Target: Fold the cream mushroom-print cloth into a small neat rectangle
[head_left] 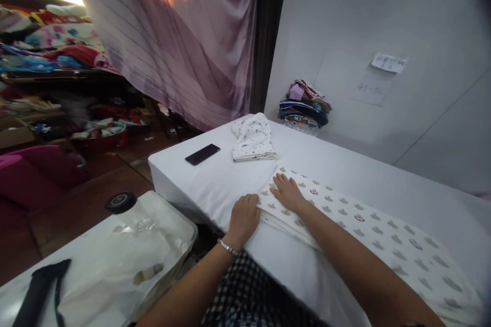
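A long folded white cloth [378,230] with grey printed shapes and a few red and blue marks lies along the white-covered table [215,179]. My left hand [244,218], with a bracelet at its wrist, has its fingers curled over the cloth's left end and holds that edge. Flat on top of the same end rests my right hand [288,191], fingers stretched out. Beyond both hands is a second folded cloth [255,138], white with small dark specks. A black phone [202,154] lies to its left on the table.
At lower left, a white surface [92,245] bears a roll of black tape [121,202], clear plastic and a dark strap [38,286]. A stack of folded clothes [304,107] stands by the wall. A purple curtain [184,36] hangs behind, with piled fabrics [57,36] at left.
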`<state>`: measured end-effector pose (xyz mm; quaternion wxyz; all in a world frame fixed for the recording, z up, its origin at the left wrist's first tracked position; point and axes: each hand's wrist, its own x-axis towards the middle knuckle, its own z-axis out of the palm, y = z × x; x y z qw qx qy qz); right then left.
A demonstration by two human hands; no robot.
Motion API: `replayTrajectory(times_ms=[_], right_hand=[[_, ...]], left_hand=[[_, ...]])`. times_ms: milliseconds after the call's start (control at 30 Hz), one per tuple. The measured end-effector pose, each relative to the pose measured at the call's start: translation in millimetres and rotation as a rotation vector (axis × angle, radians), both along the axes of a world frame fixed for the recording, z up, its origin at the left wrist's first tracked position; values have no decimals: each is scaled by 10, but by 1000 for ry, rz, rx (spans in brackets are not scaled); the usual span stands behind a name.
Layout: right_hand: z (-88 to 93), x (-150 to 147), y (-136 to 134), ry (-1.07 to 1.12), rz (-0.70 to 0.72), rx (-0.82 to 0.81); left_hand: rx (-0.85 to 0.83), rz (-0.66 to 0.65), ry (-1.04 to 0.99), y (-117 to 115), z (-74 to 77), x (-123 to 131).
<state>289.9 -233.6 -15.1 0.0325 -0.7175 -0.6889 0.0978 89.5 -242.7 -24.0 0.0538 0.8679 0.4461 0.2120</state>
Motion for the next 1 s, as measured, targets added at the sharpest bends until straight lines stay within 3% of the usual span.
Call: replayTrajectory(times_ms=[467,767,867,1000], right_hand=[[25,58,194,72,49,-38],[-27,65,245,26,75,26],[67,34,146,89,47,13],[216,50,-227,159,53,21]], left_hand=[[-15,-26,107,3,8,12],[-9,-32,129,24,-3,12],[2,-37,154,43,6,2],[28,-61,168,82,22,3]])
